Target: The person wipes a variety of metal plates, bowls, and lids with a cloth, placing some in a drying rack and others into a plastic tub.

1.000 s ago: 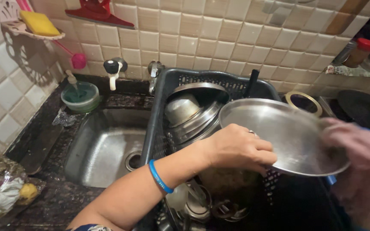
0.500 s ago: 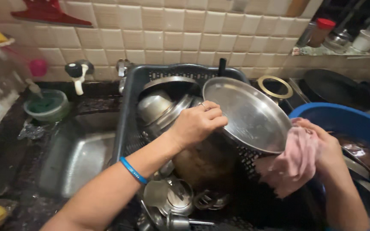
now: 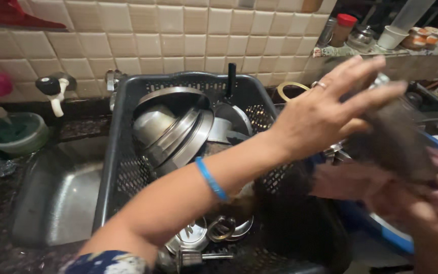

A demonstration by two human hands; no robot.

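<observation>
**Hands over a full dish basket**

The left hand reaches across with fingers spread, resting on a blurred dark object at 3 o'clock; whether it grips cannot be told. The right hand, blurred, is below it, its state unclear. At 9 o'clock the black basket holds steel plates, bowls and small cups. Beyond it lies the steel sink, beside a green bowl on the counter.

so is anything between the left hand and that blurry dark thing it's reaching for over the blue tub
Nothing visible. The left hand has its spread fingers right at the dark blurred object, with no gap showing. The right hand is beneath it, above the blue tub. Motion blur hides the exact contact.
</observation>
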